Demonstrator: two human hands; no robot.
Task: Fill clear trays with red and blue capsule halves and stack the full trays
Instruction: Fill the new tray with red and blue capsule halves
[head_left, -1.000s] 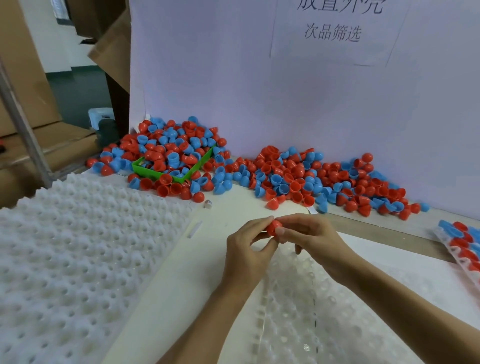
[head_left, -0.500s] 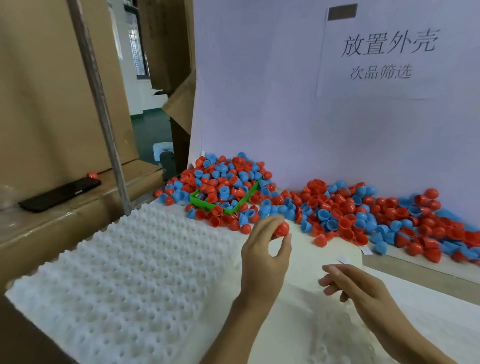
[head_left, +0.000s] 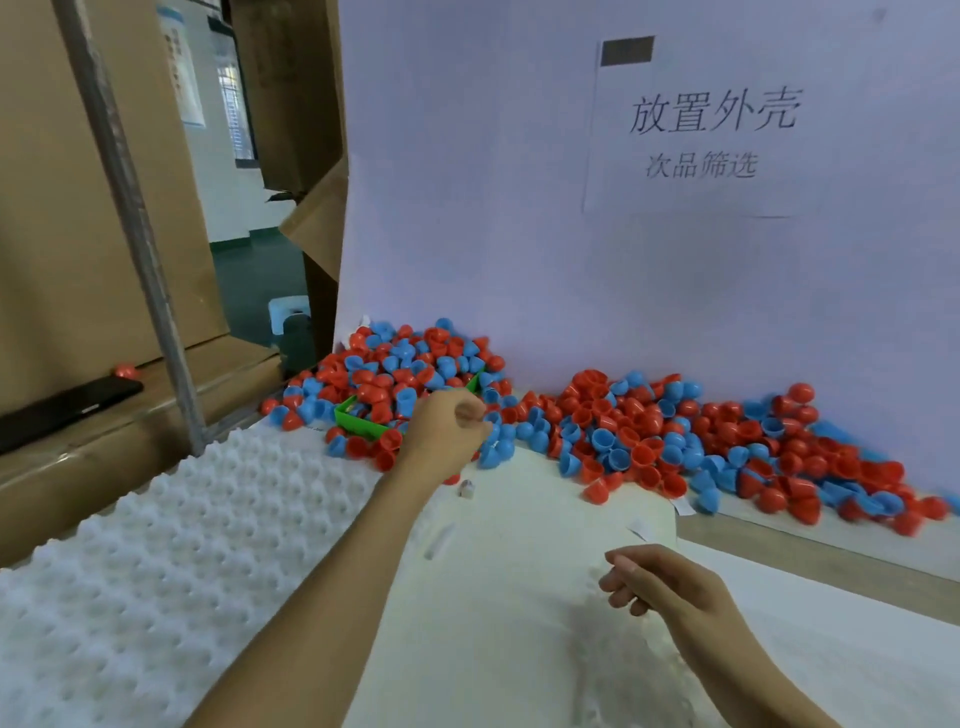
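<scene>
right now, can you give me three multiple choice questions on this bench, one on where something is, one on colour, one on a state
1. Where is the green tray?
A. on the bumpy white foam sheet
B. half buried in the left pile of capsule halves
C. under the right hand

2. What colours are the capsule halves along the wall?
A. red and blue
B. green and yellow
C. all white

3. How is the right hand?
A. gripping a full tray
B. flat on the foam sheet
C. loosely curled, holding nothing visible

Answers:
1 B: only its green edges show among the halves, just beyond the left hand.
2 A: both heaps mix red and blue pieces only.
3 C: its fingers hang curled above the white surface with no object in them.
</scene>
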